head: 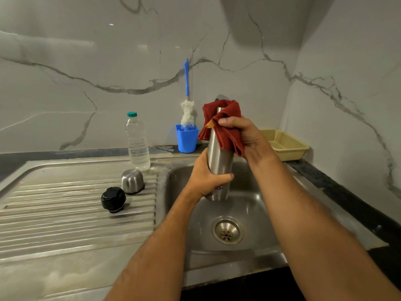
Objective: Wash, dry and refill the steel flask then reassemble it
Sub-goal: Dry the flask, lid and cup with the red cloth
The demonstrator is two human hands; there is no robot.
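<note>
The steel flask (219, 161) is held upright above the sink basin (256, 205). My left hand (206, 177) grips its lower body. My right hand (245, 135) holds a dark red cloth (227, 124) wrapped over the flask's top and upper side. On the ribbed draining board (65, 209) sit the flask's steel cup (132, 181), upside down, and its black stopper (113, 199). A clear plastic water bottle (137, 142) with a green cap stands behind them.
A blue cup (187, 139) at the wall holds a bottle brush (187, 109) with a blue handle. A cream plastic basket (282, 144) sits on the dark counter to the right. The drain (227, 230) lies below the flask. The tap is mostly hidden behind the cloth.
</note>
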